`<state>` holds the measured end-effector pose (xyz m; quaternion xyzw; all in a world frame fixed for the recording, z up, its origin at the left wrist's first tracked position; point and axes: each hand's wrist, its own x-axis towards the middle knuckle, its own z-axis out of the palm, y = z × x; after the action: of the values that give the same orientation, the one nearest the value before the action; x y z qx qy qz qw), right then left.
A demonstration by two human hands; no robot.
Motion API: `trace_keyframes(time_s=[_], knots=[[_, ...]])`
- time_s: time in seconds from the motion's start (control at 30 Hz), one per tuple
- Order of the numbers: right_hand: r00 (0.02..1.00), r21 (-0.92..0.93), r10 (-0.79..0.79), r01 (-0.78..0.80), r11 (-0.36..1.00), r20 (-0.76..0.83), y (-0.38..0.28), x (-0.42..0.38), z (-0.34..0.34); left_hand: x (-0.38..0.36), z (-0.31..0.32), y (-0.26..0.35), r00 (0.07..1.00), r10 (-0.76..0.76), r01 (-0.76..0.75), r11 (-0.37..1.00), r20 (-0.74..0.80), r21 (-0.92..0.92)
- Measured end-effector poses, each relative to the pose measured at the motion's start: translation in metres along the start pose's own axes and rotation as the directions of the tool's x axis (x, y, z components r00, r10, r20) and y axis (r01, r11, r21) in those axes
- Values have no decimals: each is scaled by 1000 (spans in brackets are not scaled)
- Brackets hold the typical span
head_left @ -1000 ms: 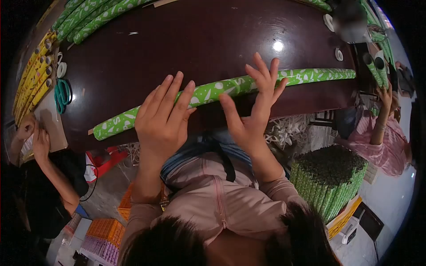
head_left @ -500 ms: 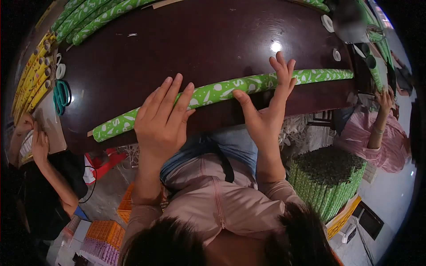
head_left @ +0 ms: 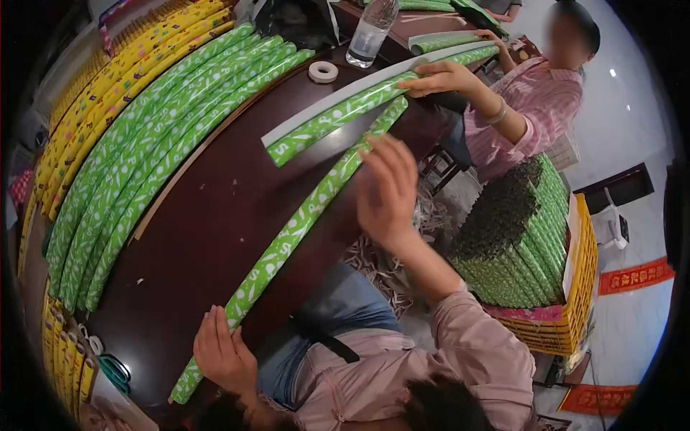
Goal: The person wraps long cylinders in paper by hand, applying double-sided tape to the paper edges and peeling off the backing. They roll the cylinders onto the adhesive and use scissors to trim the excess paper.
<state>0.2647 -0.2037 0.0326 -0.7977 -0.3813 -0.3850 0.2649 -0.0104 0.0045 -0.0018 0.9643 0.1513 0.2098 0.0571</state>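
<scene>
A long green patterned roll (head_left: 287, 241) lies slantwise on the dark table (head_left: 208, 194). My left hand (head_left: 224, 350) rests on its lower end with the fingers close together over the paper. Near the upper end is my right hand (head_left: 389, 188), raised beside the roll, its fingers apart and slightly blurred. Beyond the roll, a co-worker's hand (head_left: 438, 77) is on another green roll (head_left: 338, 115) that has a loose pale edge strip.
Green rolls (head_left: 165, 136) and yellow rolls (head_left: 108, 93) are stacked at the left. A water bottle (head_left: 371, 34) and white tape (head_left: 323, 72) stand at the back. Teal scissors (head_left: 115, 371) lie lower left. At right, a yellow crate (head_left: 586, 287) holds upright green rolls. The co-worker (head_left: 528, 108) sits at upper right.
The view has turned towards the right side of the table. The roll now slants steeply in view. The co-worker's roll has come into fuller view.
</scene>
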Motion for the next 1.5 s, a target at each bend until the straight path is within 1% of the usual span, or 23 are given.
trace_keyframes(time_s=[0.03,0.07,0.1,0.17,0.2,0.23,0.27,0.3,0.4,0.43,0.5,0.6,0.63,0.7,0.77,0.83,0.9,0.97,1.0,1.13,1.2,1.33,1.5], knots=[[1000,-172,-6,8,985,9,29,16,-4,-2,3,3,1000,-11,11,1000,-10,-3],[995,-315,12,19,949,97,53,30,-2,0,3,4,1000,-18,18,1000,-14,15],[982,-412,-59,130,902,179,85,40,3,1,1,7,1000,-14,14,1000,-19,-8],[923,-458,-206,345,819,326,108,61,8,2,-3,7,998,-53,53,998,-25,21],[900,-309,-268,377,873,343,123,65,18,2,-2,8,998,-38,38,999,-46,-6],[859,-313,-302,445,839,413,127,71,20,3,-2,9,998,-22,19,999,-67,-33],[805,-342,-377,552,761,458,116,84,14,4,-1,10,997,-41,38,999,-63,-37],[768,-307,-413,595,743,489,112,90,18,4,0,10,995,-71,70,997,-74,-9],[672,-194,-534,697,690,513,99,100,22,6,-5,11,997,-26,24,999,-77,-31],[671,-180,-546,698,692,501,94,102,25,6,-6,11,996,-38,37,999,-77,-15],[615,-7,-593,697,717,519,85,107,30,7,-6,10,996,-23,19,998,-81,-53],[521,105,-728,777,621,445,43,111,46,7,-5,9,995,-15,9,998,-96,-64],[487,150,-741,780,607,462,21,114,50,7,-5,9,995,-20,15,998,-95,-57],[447,232,-831,816,530,331,-16,111,73,6,-6,10,995,-14,9,998,-94,-55],[386,304,-872,828,471,300,-58,103,96,6,-5,9,996,-14,9,999,-91,-53],[386,389,-896,808,443,220,-97,90,125,6,-6,9,995,-16,12,999,-94,-49],[378,482,-895,754,446,236,-132,76,154,6,-6,9,996,-27,16,992,-83,-123],[404,411,-912,823,393,64,-158,76,178,6,-7,6,996,-21,13,995,-83,-100],[416,494,-898,757,428,140,-169,76,189,5,-6,6,996,-8,1,997,-84,-83],[423,566,-890,698,439,169,-183,79,211,6,-4,6,996,-16,7,994,-87,-109],[450,630,-886,655,416,117,-180,80,215,6,-6,8,995,-24,15,996,-95,-93],[422,641,-895,650,408,143,-181,82,218,8,-7,9,996,-27,18,995,-84,-101],[458,637,-878,638,433,140,-182,79,219,8,-6,10,995,-28,21,996,-95,-81]])
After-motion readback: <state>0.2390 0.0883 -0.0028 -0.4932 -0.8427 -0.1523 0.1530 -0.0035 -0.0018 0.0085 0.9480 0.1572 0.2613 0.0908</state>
